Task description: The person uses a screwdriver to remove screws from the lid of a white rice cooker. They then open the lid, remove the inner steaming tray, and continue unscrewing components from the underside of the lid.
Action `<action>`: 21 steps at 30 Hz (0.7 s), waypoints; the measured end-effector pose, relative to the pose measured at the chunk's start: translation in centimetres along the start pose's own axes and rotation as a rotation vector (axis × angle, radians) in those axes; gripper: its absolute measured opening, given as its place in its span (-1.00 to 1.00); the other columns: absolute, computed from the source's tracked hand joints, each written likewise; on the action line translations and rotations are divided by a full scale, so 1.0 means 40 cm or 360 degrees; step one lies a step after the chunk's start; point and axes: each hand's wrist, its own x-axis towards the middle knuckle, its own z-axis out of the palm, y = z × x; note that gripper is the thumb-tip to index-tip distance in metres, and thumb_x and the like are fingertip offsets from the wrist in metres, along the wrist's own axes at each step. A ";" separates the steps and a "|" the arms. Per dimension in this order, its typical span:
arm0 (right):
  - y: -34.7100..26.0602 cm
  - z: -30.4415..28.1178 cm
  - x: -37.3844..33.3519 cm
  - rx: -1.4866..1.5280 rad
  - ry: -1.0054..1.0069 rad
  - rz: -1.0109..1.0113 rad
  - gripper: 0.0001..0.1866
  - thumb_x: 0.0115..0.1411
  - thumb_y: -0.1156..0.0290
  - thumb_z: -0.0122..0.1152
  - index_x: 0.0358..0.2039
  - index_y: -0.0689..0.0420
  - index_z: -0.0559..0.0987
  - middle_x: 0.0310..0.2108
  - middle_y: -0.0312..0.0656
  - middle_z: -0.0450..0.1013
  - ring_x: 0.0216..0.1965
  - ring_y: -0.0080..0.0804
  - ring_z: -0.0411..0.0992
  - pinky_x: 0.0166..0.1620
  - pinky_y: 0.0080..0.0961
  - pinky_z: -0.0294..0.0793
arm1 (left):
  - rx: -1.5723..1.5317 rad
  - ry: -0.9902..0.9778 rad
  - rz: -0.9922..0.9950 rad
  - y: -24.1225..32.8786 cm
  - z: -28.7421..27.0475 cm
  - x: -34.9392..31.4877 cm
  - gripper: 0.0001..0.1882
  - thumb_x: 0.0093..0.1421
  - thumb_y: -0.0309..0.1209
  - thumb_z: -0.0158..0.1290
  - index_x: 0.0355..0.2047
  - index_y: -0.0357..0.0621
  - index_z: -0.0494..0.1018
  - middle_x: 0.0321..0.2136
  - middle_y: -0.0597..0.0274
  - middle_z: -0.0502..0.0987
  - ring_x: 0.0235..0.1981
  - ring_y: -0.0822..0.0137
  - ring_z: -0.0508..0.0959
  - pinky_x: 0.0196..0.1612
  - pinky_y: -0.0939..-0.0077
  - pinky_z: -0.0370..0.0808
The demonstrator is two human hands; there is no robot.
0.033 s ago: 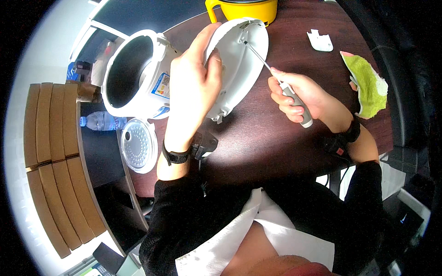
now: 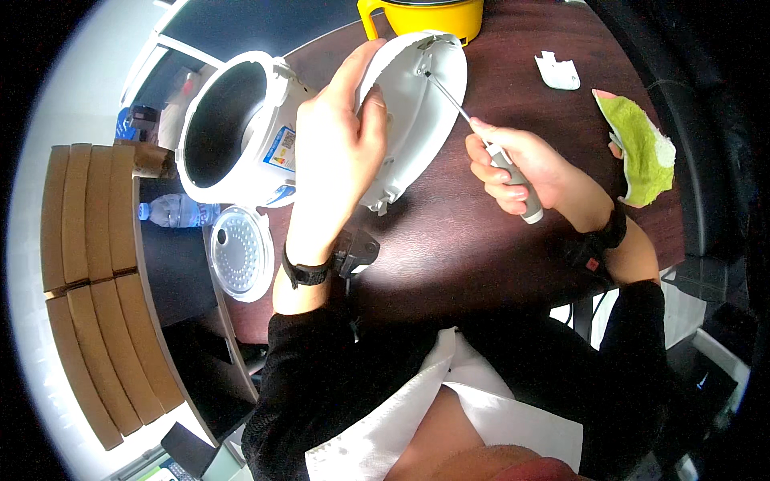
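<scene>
Darkness hides the inside of the round white plastic pot [image 2: 282, 98]. Beside it, the left hand [image 2: 341, 127] grips a white oval plastic lid [image 2: 425, 124]. The right hand's [image 2: 539, 167] fingers wrap a grey-and-white screwdriver [image 2: 506, 163], its metal tip at the lid's inside.

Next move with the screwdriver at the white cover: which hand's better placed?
Right, most likely: the right hand grips the screwdriver, its tip at the far end of the white cover. The left hand is occupied holding the cover's edge.
</scene>
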 end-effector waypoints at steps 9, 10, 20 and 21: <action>-0.048 -0.052 0.005 -0.1483 0.0583 -0.0333 -0.51 0.36 0.08 -0.29 -0.61 0.12 0.30 -0.82 -0.35 0.20 -0.89 -0.61 0.16 -0.84 -0.63 0.14 | 0.0100 0.0028 0.0146 -0.004 0.008 -0.004 -0.53 0.04 -0.65 -0.06 0.02 -0.17 0.36 -0.44 -0.14 0.55 -0.45 0.06 0.61 -0.33 0.33 0.53; -0.048 -0.054 0.005 -0.1764 0.0695 -0.0522 -0.51 0.36 0.07 -0.28 -0.61 0.13 0.30 -0.82 -0.34 0.20 -0.89 -0.61 0.15 -0.84 -0.62 0.14 | 0.0106 0.0038 0.0170 -0.002 0.008 -0.003 -0.53 0.05 -0.65 -0.06 0.02 -0.17 0.36 -0.44 -0.14 0.55 -0.45 0.06 0.61 -0.33 0.33 0.53; -0.034 -0.039 -0.009 -0.0548 0.0184 -0.0118 -0.53 0.35 0.03 -0.29 -0.58 0.08 0.30 -0.79 -0.36 0.15 -0.88 -0.60 0.15 -0.84 -0.63 0.14 | 0.0001 -0.0009 -0.0008 0.002 0.001 0.007 -0.58 0.09 -0.61 -0.08 -0.01 -0.13 0.38 -0.41 -0.13 0.56 -0.41 0.08 0.62 -0.31 0.36 0.53; -0.027 -0.036 -0.006 -0.0326 0.0100 -0.0055 -0.53 0.35 0.02 -0.31 -0.58 0.08 0.28 -0.79 -0.37 0.13 -0.88 -0.60 0.14 -0.84 -0.63 0.14 | -0.0004 -0.0005 0.0008 -0.001 0.003 0.008 -0.59 0.09 -0.61 -0.08 -0.01 -0.13 0.38 -0.41 -0.14 0.56 -0.41 0.08 0.62 -0.31 0.36 0.53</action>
